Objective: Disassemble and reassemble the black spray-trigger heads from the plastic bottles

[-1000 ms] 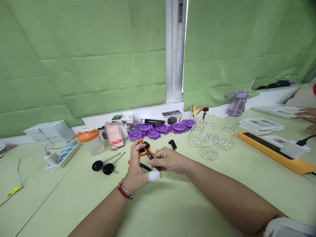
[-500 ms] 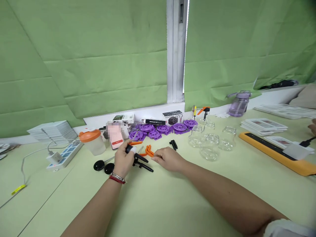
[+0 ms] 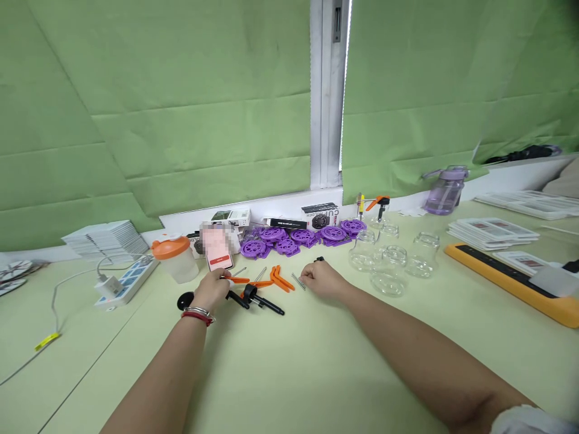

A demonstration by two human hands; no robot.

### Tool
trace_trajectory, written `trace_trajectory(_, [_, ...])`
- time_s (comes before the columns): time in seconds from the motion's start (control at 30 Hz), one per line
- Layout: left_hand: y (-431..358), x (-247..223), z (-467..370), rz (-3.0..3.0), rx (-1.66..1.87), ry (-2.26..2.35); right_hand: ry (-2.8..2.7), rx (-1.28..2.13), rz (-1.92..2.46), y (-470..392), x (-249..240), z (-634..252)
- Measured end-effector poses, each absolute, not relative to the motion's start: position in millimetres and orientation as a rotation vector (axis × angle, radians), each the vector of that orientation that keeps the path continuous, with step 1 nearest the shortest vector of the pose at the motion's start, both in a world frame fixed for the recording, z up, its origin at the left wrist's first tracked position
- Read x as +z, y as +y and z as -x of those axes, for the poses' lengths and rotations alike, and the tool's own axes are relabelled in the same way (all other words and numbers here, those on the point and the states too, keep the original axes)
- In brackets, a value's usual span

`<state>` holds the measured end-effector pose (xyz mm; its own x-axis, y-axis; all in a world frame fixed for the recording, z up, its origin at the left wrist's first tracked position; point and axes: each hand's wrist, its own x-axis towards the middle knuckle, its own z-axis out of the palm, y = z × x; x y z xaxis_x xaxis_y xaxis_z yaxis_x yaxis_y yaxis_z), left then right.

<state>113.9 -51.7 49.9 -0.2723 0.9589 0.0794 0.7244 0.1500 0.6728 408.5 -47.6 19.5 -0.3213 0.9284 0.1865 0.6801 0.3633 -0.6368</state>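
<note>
My left hand [image 3: 211, 290] is closed low over a cluster of parts at left of centre; what its fingers hold is hidden. Beside it are a black round disc [image 3: 185, 300], a black rod [image 3: 237, 300] and an orange lever-like piece [image 3: 239, 280]. Another black rod part [image 3: 269, 304] with a ring-shaped end lies to its right. My right hand [image 3: 323, 280] has its fingers pinched at the end of a thin metal pin [image 3: 297, 280]. V-shaped orange pieces [image 3: 281, 279] rest between the hands. Part of a black piece [image 3: 319, 259] shows behind my right hand.
Purple wheel-shaped parts [image 3: 287, 247] line the back, near boxes and a phone [image 3: 219, 248]. Several clear glass jars [image 3: 388, 282] stand to the right, beyond them an orange-and-black bar [image 3: 511, 286]. At left are an orange-lidded cup [image 3: 175, 259] and a power strip [image 3: 129, 283].
My right hand has left the orange pieces and moved right, to the metal pin. My left hand has shifted left and lower, and black rods lie more exposed beside it.
</note>
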Motion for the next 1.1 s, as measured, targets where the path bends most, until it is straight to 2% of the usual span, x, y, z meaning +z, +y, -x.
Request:
trace_trajectory(0.33, [-64,49,-131,-1.901,0.385,2.181,-2.132,0.620,1.457,-47,17,-408])
trace_trajectory(0.47, [-66,50,-137,-1.981,0.241,2.193,-2.194,0.489,1.474,-53,15,-401])
trace_trajectory(0.77, [-61,68,-118,-1.961,0.263,2.324,-2.272,0.106,1.310,-56,3,-386])
trace_trajectory(0.93, [-58,72,-95,-1.850,0.193,2.509,-2.272,0.097,1.300,-54,-1,-384])
trace_trajectory(1.1, [-52,55,-93,-1.840,0.038,2.491,-2.263,0.095,1.331,-56,-2,-378])
